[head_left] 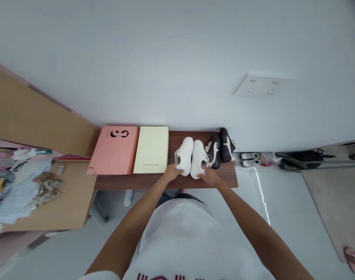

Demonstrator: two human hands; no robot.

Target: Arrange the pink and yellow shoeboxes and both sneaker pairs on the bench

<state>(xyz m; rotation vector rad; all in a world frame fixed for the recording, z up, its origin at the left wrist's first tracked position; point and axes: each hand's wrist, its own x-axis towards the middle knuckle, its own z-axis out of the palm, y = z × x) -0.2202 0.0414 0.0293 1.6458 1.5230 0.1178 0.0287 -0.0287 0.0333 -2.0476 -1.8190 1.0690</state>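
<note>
Two white sneakers lie side by side on a dark brown wooden shelf (pixel 116 182), toes toward the wall. My left hand (pixel 172 172) is closed on the heel of the left white sneaker (pixel 185 153). At the heel of the right white sneaker (pixel 198 155), my right hand (pixel 210 177) has its fingers wrapped round the edge. Just right of them stands a pair of dark brown sneakers (pixel 225 146) with cream trim and laces. A pale cream box (pixel 152 149) and a pink box (pixel 116 151) lie flat on the left of the shelf.
A wall with a socket plate (pixel 261 85) rises behind the shelf. To the left is a desk (pixel 74 194) with papers and scrunchies (pixel 47 188). On the floor at right are white shoes (pixel 250 159), a plastic bag (pixel 267 158) and a pink slipper (pixel 354 259).
</note>
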